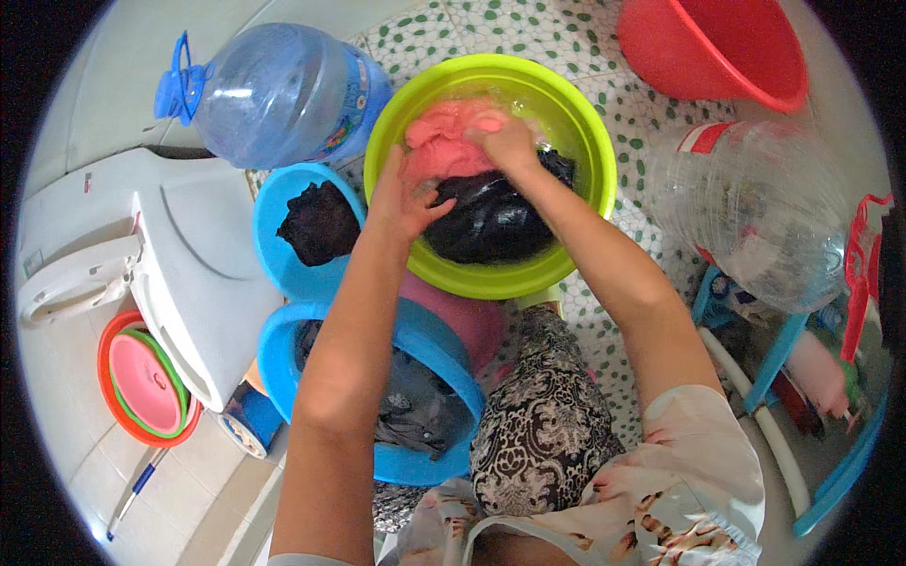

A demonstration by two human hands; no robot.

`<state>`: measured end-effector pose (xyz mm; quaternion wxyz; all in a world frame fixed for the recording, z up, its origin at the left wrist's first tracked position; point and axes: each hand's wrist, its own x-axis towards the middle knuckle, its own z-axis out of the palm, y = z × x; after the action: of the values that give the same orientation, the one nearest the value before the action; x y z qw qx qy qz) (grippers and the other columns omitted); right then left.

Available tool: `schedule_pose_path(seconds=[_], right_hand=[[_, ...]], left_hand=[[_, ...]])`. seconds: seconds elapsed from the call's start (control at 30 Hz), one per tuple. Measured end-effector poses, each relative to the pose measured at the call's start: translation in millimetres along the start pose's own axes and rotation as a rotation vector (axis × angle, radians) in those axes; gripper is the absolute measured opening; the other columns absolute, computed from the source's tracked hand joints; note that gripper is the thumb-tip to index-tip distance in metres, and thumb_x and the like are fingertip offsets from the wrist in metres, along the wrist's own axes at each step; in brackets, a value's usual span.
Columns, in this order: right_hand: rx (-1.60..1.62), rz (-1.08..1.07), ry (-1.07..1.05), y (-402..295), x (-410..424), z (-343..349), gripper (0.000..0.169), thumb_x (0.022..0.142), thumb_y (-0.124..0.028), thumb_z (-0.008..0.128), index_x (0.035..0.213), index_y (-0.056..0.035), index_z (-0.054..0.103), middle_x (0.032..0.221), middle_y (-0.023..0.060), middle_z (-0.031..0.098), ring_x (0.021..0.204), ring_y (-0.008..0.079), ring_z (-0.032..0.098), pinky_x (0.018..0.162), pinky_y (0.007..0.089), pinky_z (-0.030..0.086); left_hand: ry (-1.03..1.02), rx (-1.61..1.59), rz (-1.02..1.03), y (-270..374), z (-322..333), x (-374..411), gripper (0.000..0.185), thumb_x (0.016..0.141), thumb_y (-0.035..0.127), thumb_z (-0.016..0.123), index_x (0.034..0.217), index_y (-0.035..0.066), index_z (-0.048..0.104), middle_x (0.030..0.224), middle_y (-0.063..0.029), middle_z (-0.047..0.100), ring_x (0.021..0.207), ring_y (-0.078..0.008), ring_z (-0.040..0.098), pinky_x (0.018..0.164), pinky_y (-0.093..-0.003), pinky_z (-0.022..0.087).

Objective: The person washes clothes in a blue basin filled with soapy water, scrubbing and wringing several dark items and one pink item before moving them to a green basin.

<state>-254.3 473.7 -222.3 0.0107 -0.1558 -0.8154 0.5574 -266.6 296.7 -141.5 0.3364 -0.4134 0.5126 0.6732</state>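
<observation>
A yellow-green plastic basin (488,286) stands before me with water in it. Bunched pink cloth (446,145) lies in its far left part, and wet black cloth (495,219) fills the nearer part. My right hand (508,143) grips the pink cloth from above, its fingers partly hidden in the folds. At the basin's left side is my left hand (405,194), fingers spread, against the edge of the pink cloth and close to the black cloth.
Left of the basin are a blue basin (272,247) holding dark cloth (322,223), and a larger blue tub (425,463) with dark garments (425,403). A big blue water bottle (269,92) lies beyond. On the right are a red basin (708,64) and a clear bottle (757,205).
</observation>
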Motion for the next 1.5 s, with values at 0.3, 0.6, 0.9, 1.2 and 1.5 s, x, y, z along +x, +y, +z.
schedule_pose_path(seconds=[0.3, 0.6, 0.9, 1.2, 1.5], right_hand=[[0.46, -0.508, -0.415, -180, -116, -17, 0.017, 0.073, -0.018, 0.067, 0.087, -0.0092, 0.066, 0.085, 0.0114, 0.067, 0.081, 0.0305, 0.066, 0.074, 0.0411, 0.052], [0.065, -0.701, -0.01, -120, -78, 22, 0.014, 0.074, -0.026, 0.063, 0.085, -0.0164, 0.063, 0.081, 0.0065, 0.062, 0.074, 0.0294, 0.064, 0.064, 0.0436, 0.052], [-0.139, 0.033, -0.059, -12, 1, -17, 0.027, 0.088, -0.03, 0.057, 0.109, -0.0125, 0.058, 0.101, 0.0215, 0.065, 0.094, 0.04, 0.063, 0.079, 0.0503, 0.049], [-0.544, -0.304, -0.075, 64, 14, -21, 0.041, 0.085, -0.023, 0.063, 0.125, -0.0173, 0.058, 0.12, 0.0172, 0.06, 0.11, 0.0381, 0.057, 0.091, 0.0456, 0.047], [-0.777, -0.3, -0.493, 83, 14, -24, 0.034, 0.097, -0.029, 0.038, 0.121, -0.0189, 0.06, 0.118, 0.0167, 0.062, 0.102, 0.0357, 0.063, 0.087, 0.0465, 0.051]], left_hand=[[-0.494, 0.82, 0.804, -6, 30, -98, 0.064, 0.095, 0.052, 0.039, 0.136, 0.003, 0.046, 0.137, -0.0148, 0.05, 0.125, -0.0297, 0.049, 0.105, -0.0383, 0.04], [-0.733, -0.137, 0.189, -14, -1, -18, 0.039, 0.097, 0.029, 0.042, 0.128, 0.006, 0.049, 0.13, -0.0094, 0.054, 0.118, -0.0225, 0.053, 0.101, -0.037, 0.044], [-0.376, -0.018, 0.263, -7, 33, -17, 0.035, 0.1, 0.025, 0.047, 0.127, 0.005, 0.053, 0.128, -0.0093, 0.058, 0.113, -0.0226, 0.059, 0.1, -0.0391, 0.047], [-0.133, 0.037, 0.044, 18, 2, 0, 0.059, 0.093, 0.049, 0.053, 0.139, 0.015, 0.041, 0.14, -0.0133, 0.044, 0.127, -0.0386, 0.042, 0.1, -0.0621, 0.035], [-0.038, -0.101, 0.059, 7, -3, -4, 0.054, 0.092, 0.045, 0.057, 0.136, 0.018, 0.041, 0.137, -0.0136, 0.041, 0.124, -0.039, 0.041, 0.102, -0.0611, 0.035]])
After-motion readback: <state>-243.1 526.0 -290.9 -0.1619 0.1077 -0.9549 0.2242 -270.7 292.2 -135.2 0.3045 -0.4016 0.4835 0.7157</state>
